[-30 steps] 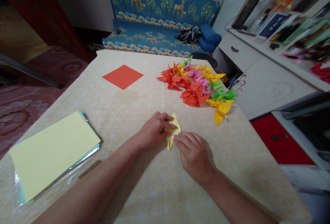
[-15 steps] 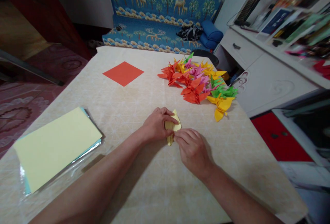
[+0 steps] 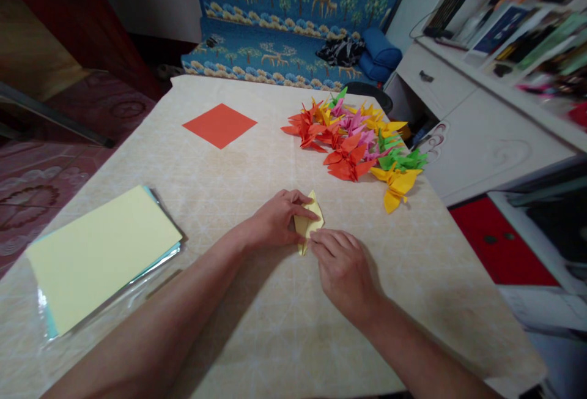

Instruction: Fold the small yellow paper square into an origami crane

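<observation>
A small pale yellow folded paper (image 3: 313, 208) lies at the middle of the table, with one pointed end away from me and another toward me. From the left, my left hand (image 3: 279, 216) grips it, fingers over its top face and thumb near its lower part. My right hand (image 3: 342, 264) pinches its lower right edge, the fingertips close to my left thumb. Part of the paper is hidden under the fingers. Beyond my hands lie several folded paper cranes in red (image 3: 349, 159), yellow (image 3: 397, 185), pink (image 3: 353, 122) and green (image 3: 403, 159).
A flat red paper square (image 3: 220, 125) lies at the table's far left. Nearer, a stack of pale yellow paper (image 3: 105, 258) rests on a clear plastic wrapper. The cloth-covered table (image 3: 275, 338) borders a blue patterned sofa (image 3: 275, 38) and a white cabinet (image 3: 490, 136).
The view has shifted slightly, so the table's things sit a little higher. Both hands stay on the yellow paper, with only a slight shift of the fingers.
</observation>
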The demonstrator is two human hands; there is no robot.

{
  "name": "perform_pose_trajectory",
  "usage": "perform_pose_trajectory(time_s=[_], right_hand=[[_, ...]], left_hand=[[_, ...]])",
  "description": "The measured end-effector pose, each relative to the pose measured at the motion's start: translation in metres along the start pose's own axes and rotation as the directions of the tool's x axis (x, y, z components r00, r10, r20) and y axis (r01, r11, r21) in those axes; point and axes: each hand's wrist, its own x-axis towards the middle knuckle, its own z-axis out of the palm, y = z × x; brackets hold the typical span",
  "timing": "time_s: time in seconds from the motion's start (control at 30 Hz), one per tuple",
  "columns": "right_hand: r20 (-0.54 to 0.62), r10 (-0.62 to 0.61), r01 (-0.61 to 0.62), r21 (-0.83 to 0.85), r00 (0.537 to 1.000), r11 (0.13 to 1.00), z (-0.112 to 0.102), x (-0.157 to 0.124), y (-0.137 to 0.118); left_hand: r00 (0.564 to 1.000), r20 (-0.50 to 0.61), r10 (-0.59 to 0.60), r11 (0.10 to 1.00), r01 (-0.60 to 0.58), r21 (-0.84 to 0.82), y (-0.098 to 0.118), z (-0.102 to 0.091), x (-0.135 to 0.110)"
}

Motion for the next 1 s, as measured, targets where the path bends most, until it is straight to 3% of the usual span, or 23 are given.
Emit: perform_pose_trajectory(time_s=[0.37,0.67,0.77,0.87,1.0], right_hand=[[0.029,0.042,-0.041,-0.039,0.999,0.998,0.005,-0.013,-0.022],[-0.044,0.011,-0.004,0.153,0.999,0.988,0.000,-0.020,-0.028],[-0.054,0.005,0.011,0.287,0.999,0.958,-0.004,-0.019,-0.020],[-0.132,0.100,-0.042,0.383,0.986,0.923,-0.003,-0.015,-0.004],[-0.181,0.261,-0.212,0.249,0.948,0.945,0.002,-0.001,0.021]], left_hand=[[0.991,0.131,-0.022,0.996,0.011,0.090,0.014,-0.013,-0.003],[0.982,0.177,-0.063,0.985,0.032,0.169,0.020,-0.013,-0.010],[0.978,0.183,-0.104,0.971,0.061,0.229,0.027,-0.011,-0.014],[0.979,0.158,-0.126,0.962,0.082,0.262,0.034,-0.008,-0.017],[0.981,0.130,-0.144,0.967,0.112,0.229,0.041,-0.008,-0.017]])
